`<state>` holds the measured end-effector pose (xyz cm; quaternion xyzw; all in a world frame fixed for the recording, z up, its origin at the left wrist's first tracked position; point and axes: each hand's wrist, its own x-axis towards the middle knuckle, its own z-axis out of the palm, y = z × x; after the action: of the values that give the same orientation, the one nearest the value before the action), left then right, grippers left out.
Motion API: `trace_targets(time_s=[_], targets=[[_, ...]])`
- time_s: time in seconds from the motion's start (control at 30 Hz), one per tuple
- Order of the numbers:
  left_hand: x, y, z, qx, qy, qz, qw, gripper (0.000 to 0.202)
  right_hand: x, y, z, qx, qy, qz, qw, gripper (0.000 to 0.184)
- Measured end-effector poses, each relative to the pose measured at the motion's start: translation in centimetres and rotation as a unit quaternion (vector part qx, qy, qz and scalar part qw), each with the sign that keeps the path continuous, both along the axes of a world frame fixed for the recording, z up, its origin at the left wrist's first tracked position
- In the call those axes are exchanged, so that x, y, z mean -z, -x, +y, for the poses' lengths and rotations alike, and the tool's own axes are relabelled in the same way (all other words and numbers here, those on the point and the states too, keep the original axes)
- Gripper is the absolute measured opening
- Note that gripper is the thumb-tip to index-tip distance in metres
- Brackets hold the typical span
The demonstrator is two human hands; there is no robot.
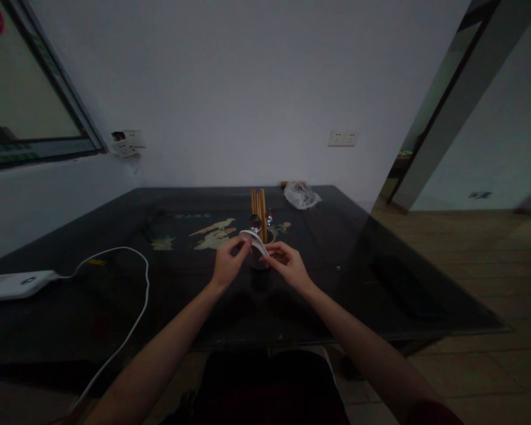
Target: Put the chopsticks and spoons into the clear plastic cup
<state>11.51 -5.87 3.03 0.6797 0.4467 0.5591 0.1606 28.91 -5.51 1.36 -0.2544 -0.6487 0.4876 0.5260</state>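
A white spoon [255,239] is held between my two hands, above the table and in front of a utensil holder. My left hand [230,260] pinches its left end between thumb and fingers. At the other end, my right hand [287,264] grips with thumb and fingertips. Behind the spoon stands the holder [271,236], partly hidden by my hands. Several wooden chopsticks [259,203] rise from it, and metal spoons [255,222] show beside them.
The dark, glossy table [186,313] has a bird and flower pattern. On its left lies a white power bank [20,284] with a white cable [147,277]. A crumpled clear plastic bag [301,196] lies near the wall. A dark flat object [407,286] is at the right.
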Motion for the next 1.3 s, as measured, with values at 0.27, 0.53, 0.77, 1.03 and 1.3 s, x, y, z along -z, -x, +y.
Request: trace_targets(time_s=[0.27,0.53,0.77,1.03,1.3], targets=[[-2.4,1.4,1.4,-0.032,-0.024,-0.066,0.997,0.031,-0.2,-2.0,2.0,0.132,-0.006,0.012,0.991,0.030],[-4.3,0.8,3.9,-0.083,-0.014,-0.020,0.996,0.030,2.4,-1.8,4.2,0.169,0.032,-0.041,0.984,0.041],[-2.1,-0.4,4.7,-0.117,0.023,0.135,0.984,0.027,4.4,-0.9,4.9,0.151,0.025,-0.100,0.983,0.058],[-1.7,-0.7,4.4,-0.127,0.093,0.202,0.967,0.029,5.2,-0.1,5.5,0.103,0.016,-0.114,0.988,0.071],[-1.6,-0.7,4.2,-0.119,0.108,0.261,0.952,0.024,5.2,0.3,5.4,0.091,0.008,-0.119,0.989,0.074]])
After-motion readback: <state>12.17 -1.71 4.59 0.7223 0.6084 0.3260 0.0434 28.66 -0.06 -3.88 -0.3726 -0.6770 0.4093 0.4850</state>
